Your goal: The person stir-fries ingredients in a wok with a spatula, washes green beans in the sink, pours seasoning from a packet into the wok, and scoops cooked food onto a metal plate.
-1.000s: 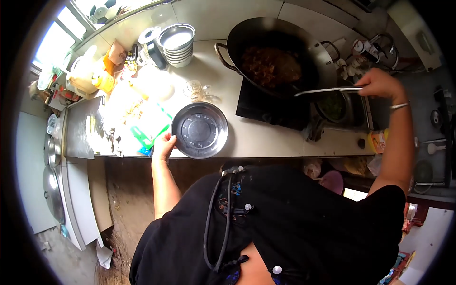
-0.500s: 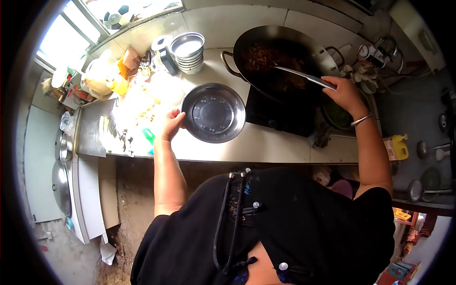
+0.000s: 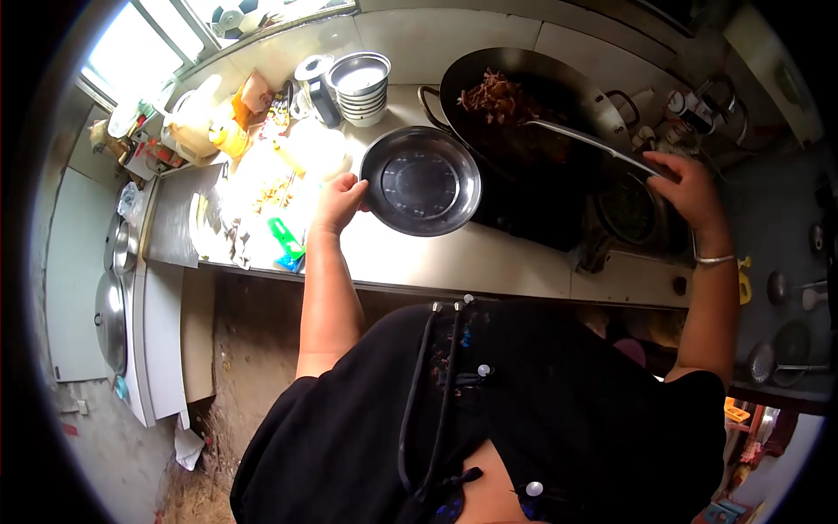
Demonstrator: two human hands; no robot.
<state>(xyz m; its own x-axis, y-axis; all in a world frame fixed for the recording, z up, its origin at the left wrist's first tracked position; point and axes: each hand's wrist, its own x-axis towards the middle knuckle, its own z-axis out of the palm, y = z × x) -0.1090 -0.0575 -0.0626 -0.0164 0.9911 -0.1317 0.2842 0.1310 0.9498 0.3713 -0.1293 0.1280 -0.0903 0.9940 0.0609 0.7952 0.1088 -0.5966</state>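
Note:
My left hand is closed on the near-left rim of a shallow round metal bowl. The bowl shows no food in it and is held above the counter, left of the wok. My right hand grips the end of a long-handled metal cooking utensil, which reaches leftward into the large dark wok. A heap of browned food pieces sits at the utensil's far end, inside the wok's left side. That end is hidden by the food, so whether it is a ladle or spatula cannot be told.
Stacked metal bowls and a kettle-like jug stand at the back wall. Bottles and packets crowd the bright left counter, with a green item near its edge. Right of the wok sits a burner with a dark pan. Ladles hang far right.
My left hand and the bowl have moved up and right, closer to the wok. My right hand has moved right and slightly down, and the food heap now looks higher and brighter.

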